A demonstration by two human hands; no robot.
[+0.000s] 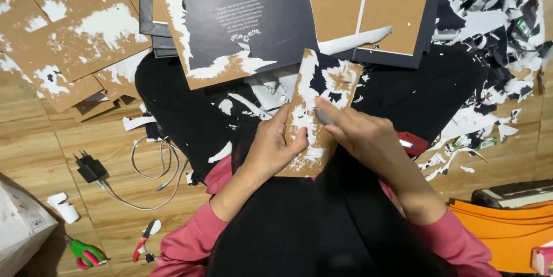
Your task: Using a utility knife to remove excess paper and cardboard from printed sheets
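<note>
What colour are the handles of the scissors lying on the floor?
Green with pink inner rings on the scissors, seen in the head view.

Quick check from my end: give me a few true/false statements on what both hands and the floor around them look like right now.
1. The left hand grips the cardboard piece. True.
2. The right hand rests flat on the floor. False: its fingers press on the cardboard piece.
3. A charger with cable lies on the wooden floor. True.
4. The scissors have blue handles. False: green and pink.
5. Torn paper scraps pile up at upper right. True.
</note>
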